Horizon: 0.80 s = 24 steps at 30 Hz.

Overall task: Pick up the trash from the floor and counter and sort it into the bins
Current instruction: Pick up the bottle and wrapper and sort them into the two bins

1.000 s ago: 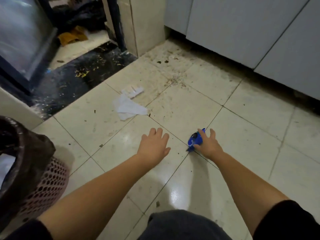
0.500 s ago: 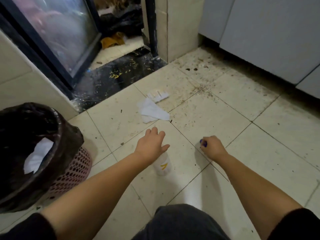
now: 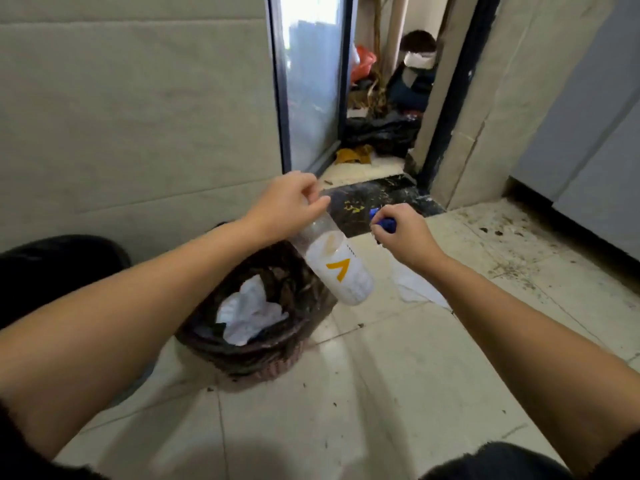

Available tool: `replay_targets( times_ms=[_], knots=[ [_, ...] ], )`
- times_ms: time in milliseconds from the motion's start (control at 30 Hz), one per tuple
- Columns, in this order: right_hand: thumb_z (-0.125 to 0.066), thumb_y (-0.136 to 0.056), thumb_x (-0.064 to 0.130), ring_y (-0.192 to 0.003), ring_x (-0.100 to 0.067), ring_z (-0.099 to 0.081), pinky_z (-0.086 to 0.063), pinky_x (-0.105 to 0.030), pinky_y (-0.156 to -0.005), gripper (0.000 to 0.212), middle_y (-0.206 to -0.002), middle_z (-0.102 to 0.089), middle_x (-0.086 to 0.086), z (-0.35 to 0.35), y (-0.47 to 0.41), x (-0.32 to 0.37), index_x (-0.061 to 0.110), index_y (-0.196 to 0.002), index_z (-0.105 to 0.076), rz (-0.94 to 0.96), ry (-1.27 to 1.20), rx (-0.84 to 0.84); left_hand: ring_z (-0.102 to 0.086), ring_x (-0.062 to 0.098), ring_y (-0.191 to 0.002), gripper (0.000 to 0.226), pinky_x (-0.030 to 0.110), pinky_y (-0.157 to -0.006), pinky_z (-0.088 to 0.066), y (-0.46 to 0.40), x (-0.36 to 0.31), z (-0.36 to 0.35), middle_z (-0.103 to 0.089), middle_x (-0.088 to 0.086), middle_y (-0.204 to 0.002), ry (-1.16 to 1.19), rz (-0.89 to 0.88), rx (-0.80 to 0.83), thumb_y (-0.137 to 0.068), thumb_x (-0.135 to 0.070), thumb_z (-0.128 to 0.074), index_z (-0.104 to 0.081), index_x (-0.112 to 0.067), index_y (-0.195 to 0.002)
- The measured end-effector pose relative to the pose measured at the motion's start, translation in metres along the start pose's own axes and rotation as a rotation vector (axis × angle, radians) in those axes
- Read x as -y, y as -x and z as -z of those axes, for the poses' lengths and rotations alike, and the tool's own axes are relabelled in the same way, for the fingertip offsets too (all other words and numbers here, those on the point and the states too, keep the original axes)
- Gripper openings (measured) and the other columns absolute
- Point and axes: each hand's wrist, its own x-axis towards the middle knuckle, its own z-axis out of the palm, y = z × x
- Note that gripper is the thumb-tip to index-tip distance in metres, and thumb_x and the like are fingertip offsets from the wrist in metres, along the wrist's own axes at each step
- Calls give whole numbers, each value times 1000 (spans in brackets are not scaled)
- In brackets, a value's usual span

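My left hand (image 3: 289, 204) grips the neck end of a clear plastic bottle (image 3: 337, 266) with a white label and an orange mark. The bottle hangs tilted, its base down and to the right, just above the right rim of a pink mesh bin (image 3: 277, 363) lined with a black bag. White crumpled paper (image 3: 247, 315) lies inside that bin. My right hand (image 3: 403, 237) is closed on a crumpled blue wrapper (image 3: 382, 220), held to the right of the bottle. White paper (image 3: 414, 285) lies on the floor tiles under my right wrist.
A second black-lined bin (image 3: 65, 261) stands at the left by the tiled wall. A glass door (image 3: 311, 81) and a dark threshold (image 3: 374, 206) lead to a cluttered space with black bags and a plant. Grey cabinets (image 3: 588, 133) run along the right. The floor is dirty.
My left hand has lifted the bottle off the floor and carried it over the pink bin. My right hand has risen with the blue wrapper. The view swung left and up toward the door.
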Motion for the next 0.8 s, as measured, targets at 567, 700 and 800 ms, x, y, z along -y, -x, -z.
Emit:
replay_targets(
  times_ms=[567,700,800],
  knots=[
    [-50,-93,34,-127,-36,-49,-41,-40,-109,51,-144,-48,-14,-253,25,123,11,-139,-48,-30,613,1116,-40,-2,-46,40,7,-50,-36,128,237,168,-44,-7,-56,89,459,-142,-88,-13,-61,-43,-24,-54],
    [-49,-95,24,-104,-35,-62,-47,-36,-80,30,-116,-66,-21,-227,-13,180,3,-112,-63,50,344,605,-39,-3,-35,40,9,-43,-29,125,245,197,-39,-2,-52,176,510,-317,-87,-15,-61,-41,-22,-54],
    [-44,-95,19,-93,-37,-62,-47,-37,-72,26,-104,-68,-21,-226,-24,245,3,-101,-64,293,218,352,-37,7,-46,29,25,-51,-32,133,254,229,-39,-1,-52,150,567,-502,-74,-32,-55,-40,-21,-52]
  ],
)
